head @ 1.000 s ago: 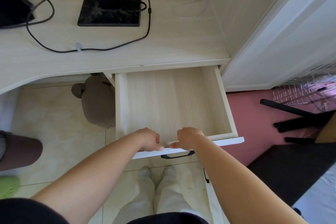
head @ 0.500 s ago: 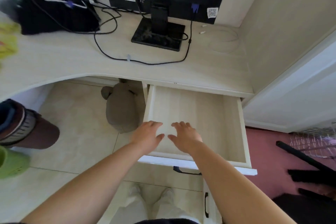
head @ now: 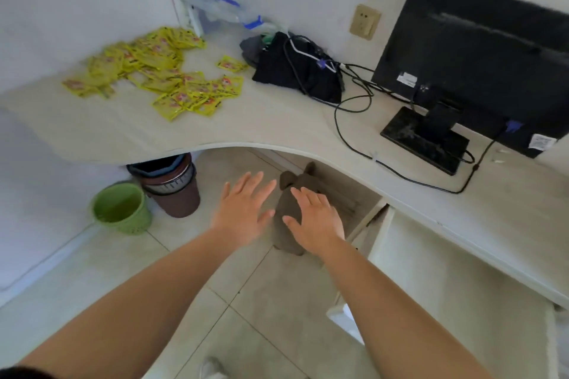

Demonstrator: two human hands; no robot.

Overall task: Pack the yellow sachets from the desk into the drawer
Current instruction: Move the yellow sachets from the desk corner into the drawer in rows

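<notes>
A scattered heap of yellow sachets (head: 160, 71) lies on the far left part of the pale wooden desk (head: 277, 123), with one stray sachet (head: 231, 64) a little to its right. The drawer (head: 455, 292) stands pulled out at the lower right, its inside bare. My left hand (head: 243, 212) and my right hand (head: 317, 221) hover side by side in the air below the desk edge, fingers straight and spread, holding nothing. Both are well short of the sachets and left of the drawer.
A black monitor (head: 474, 64) on its stand, trailing black cables (head: 354, 120) and a black bundle (head: 295, 71) fill the desk's right half. Under the desk sit a green bin (head: 120, 209), a brown bin (head: 172, 188) and a grey plush toy (head: 292, 209).
My hands let go of the drawer front, opened and lifted out over the floor. The view swung left and up, bringing the sachet heap into sight.
</notes>
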